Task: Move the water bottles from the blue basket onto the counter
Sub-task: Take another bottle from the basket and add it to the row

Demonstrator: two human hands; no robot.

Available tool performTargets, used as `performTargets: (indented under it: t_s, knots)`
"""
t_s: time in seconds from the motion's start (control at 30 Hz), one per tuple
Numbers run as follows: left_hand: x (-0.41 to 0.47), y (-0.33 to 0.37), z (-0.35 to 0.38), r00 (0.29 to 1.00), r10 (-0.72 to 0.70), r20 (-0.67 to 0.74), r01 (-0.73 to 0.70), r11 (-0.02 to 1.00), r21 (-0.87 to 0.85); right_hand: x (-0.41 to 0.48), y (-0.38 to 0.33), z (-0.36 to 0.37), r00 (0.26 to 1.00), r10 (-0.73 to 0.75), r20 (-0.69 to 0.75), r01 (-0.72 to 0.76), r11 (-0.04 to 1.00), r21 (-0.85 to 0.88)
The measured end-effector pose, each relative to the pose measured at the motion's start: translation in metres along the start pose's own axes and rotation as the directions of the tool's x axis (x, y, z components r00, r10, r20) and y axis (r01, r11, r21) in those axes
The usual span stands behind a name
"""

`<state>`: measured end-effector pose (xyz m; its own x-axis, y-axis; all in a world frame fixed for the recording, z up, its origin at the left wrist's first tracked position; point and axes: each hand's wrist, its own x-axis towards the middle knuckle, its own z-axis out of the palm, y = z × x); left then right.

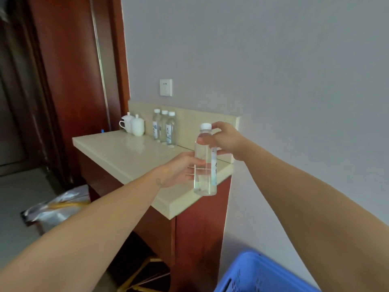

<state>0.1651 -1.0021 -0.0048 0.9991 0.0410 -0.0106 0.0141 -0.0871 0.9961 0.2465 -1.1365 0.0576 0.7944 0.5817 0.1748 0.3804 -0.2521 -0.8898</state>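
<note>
Water bottle [205, 163] upright above counter [130, 157] near edge; right hand [226, 141] grips its neck, left hand [181, 170] wraps its lower body. 3 bottles [164, 128] stand far.

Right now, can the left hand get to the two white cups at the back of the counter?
Probably not at once: the left hand is holding the bottle. The counter toward the cups looks clear.

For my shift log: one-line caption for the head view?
Both hands, left hand and right hand, hold a clear plastic water bottle above the beige stone counter.
</note>
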Motion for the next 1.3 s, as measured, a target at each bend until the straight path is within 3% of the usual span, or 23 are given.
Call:
performTargets:
  t_s: [0.13,0.2,0.27,0.37,0.63,1.0,1.3]
  knots:
    - [-0.018,-0.001,-0.047,0.999,0.053,0.001,-0.051,0.958,0.282,0.025,-0.026,0.051,0.997,-0.043,-0.068,0.045,0.999,0.023]
    - [-0.024,-0.006,-0.066,0.995,0.021,-0.093,0.023,0.895,0.446,0.039,-0.035,0.073,0.992,-0.066,-0.112,0.068,0.998,0.017]
    - [-0.022,-0.015,-0.087,0.979,0.056,-0.194,0.05,0.863,0.503,0.053,-0.041,0.091,0.985,-0.086,-0.147,0.09,0.996,0.019]
    - [-0.02,-0.022,-0.115,0.956,0.12,-0.268,0.028,0.872,0.489,0.066,-0.049,0.11,0.98,-0.087,-0.179,0.09,0.996,0.008]
    - [0.011,-0.027,-0.15,0.957,0.168,-0.236,-0.064,0.918,0.392,0.108,-0.055,0.121,0.981,-0.084,-0.175,0.076,0.996,-0.056]
    - [0.115,-0.026,-0.189,0.981,0.174,-0.088,-0.124,0.904,0.409,0.202,-0.041,0.105,0.974,-0.016,-0.225,-0.025,0.984,-0.178]
    - [0.188,-0.045,-0.216,0.988,0.139,-0.061,-0.1,0.897,0.43,0.265,-0.016,0.103,0.955,0.005,-0.296,-0.092,0.955,-0.281]
